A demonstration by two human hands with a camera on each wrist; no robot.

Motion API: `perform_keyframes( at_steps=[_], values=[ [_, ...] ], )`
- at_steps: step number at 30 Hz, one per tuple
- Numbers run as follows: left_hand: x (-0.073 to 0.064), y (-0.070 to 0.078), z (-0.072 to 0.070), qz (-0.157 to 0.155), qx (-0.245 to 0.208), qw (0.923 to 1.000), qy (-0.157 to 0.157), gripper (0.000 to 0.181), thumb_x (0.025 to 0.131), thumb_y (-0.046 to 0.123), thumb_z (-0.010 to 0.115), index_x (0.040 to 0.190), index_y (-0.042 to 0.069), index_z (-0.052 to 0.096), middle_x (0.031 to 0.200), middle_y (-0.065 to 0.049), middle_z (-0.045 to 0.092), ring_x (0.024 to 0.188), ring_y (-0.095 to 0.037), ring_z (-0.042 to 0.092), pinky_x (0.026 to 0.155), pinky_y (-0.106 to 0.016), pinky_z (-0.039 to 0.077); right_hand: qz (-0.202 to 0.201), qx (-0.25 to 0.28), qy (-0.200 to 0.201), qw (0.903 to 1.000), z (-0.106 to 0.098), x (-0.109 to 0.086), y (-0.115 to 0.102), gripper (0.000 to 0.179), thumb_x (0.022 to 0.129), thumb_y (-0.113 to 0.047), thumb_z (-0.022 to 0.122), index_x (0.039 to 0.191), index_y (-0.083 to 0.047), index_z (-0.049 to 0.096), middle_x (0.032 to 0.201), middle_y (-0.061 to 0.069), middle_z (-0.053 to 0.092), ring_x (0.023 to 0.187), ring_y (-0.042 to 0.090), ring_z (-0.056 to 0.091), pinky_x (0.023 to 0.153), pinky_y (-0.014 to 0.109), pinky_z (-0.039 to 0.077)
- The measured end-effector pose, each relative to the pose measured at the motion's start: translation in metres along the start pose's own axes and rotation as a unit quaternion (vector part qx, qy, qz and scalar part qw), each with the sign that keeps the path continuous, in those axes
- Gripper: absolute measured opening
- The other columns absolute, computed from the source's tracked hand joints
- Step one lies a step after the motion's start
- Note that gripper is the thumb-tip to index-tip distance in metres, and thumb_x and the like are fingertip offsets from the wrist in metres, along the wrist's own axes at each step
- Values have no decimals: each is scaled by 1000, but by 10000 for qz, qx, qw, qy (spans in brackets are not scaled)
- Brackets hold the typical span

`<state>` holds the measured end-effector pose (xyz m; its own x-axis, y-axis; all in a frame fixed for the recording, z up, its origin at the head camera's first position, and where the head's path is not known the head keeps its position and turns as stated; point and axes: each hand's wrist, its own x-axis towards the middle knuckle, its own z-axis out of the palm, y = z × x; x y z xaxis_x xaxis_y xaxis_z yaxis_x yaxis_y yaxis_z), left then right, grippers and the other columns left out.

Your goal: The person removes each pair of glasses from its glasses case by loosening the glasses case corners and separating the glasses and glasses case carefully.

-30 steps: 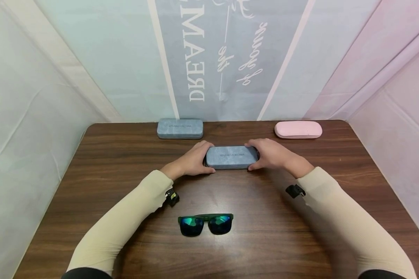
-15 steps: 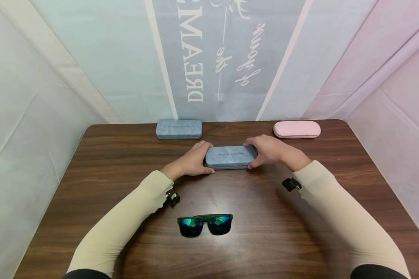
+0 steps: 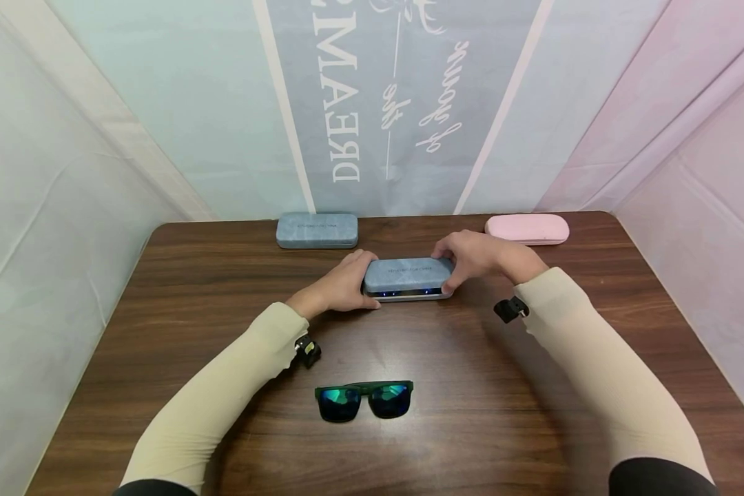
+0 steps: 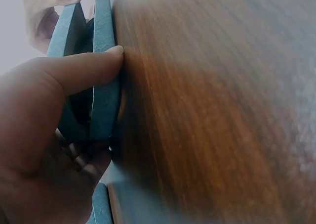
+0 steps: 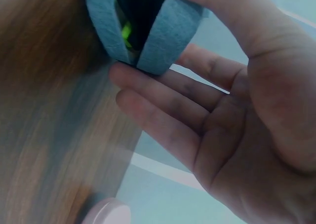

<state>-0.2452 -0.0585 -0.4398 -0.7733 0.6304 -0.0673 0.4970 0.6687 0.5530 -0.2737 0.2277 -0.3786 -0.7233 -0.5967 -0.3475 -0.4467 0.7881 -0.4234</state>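
A blue-grey glasses case (image 3: 408,273) lies on the table between both hands, its lid raised a little along the near side. My left hand (image 3: 344,284) grips the left end, and in the left wrist view its thumb (image 4: 98,68) lies across onto the base (image 4: 106,108). At the right end, my right hand (image 3: 474,255) holds the lid (image 5: 170,33), thumb on its front edge and fingers behind. Through the gap shows a dark interior with blue glints and a bright green bit (image 5: 126,32); most of the inside is hidden.
Sunglasses (image 3: 390,399) with green-blue mirrored lenses lie nearer the person. Along the back edge of the brown wooden table (image 3: 459,441) stand another blue-grey case (image 3: 317,231) on the left and a pink case (image 3: 528,229) on the right. Cloth walls surround the table.
The right hand has risen slightly with the lid, and the case has gone from closed to a narrow gap along its front. The left hand stays in place.
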Motion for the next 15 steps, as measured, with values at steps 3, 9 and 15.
perform_keyframes(
  at_steps=[3, 9, 15],
  values=[
    [0, 0, 0, -7, -15, 10000, -14, 78, 80, 26, 89, 138, 0, 44, 131, -15, 50, 124, -29, 46, 109, -41, 38, -81, 212, -141, 9996, -4, 2, 4, 61, 73, -26, 92, 121, 1, 67, 104, 7, 69, 93, 21, 61, 87, 40, 50],
    [1, 1, -2, -98, -14, 9999, -93, 81, 82, 27, 88, 141, -1, 41, 135, -15, 48, 127, -30, 45, 110, -41, 38, 164, 866, -440, 9951, -9, 7, 13, 66, 76, -25, 90, 130, 2, 63, 120, 13, 66, 108, 26, 61, 97, 46, 48],
    [1, 1, -4, -102, -56, 9998, -162, 82, 82, 27, 87, 142, -2, 40, 136, -16, 48, 129, -30, 45, 111, -42, 37, 492, 1037, -648, 9913, -14, 10, 13, 67, 76, -26, 90, 131, 0, 63, 123, 13, 65, 111, 26, 59, 101, 46, 47]
  ],
)
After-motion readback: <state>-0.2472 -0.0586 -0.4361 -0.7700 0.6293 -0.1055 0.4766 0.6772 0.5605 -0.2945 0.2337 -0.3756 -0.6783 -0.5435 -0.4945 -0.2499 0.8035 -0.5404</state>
